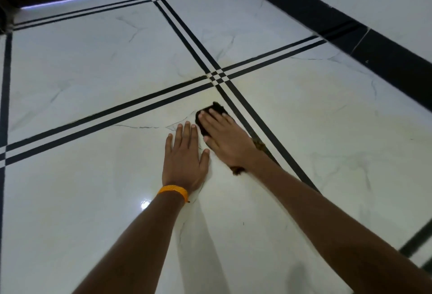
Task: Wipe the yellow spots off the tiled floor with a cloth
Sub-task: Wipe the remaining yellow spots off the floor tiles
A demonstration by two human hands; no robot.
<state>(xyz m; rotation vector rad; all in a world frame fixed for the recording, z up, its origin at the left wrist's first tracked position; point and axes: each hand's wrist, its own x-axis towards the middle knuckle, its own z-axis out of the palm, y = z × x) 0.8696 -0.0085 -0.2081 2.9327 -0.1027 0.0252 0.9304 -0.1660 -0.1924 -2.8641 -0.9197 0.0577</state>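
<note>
The flat right hand (222, 137) presses the cloth (217, 108). Yellow spots (207, 75) lie just above it. The left hand (183, 155) lies flat.

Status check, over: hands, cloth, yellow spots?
Left hand flat on the tile. Right hand pressing dark cloth down. Yellowish residue at the stripe crossing ahead. Nothing in between.

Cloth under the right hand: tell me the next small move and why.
Probably slide the cloth forward toward the crossing of the black stripes. A yellowish smear shows along the stripe edge there, just beyond the cloth. The right hand presses flat on the cloth and the left hand braces flat on the tiled floor, so a short push should reach it.
</note>
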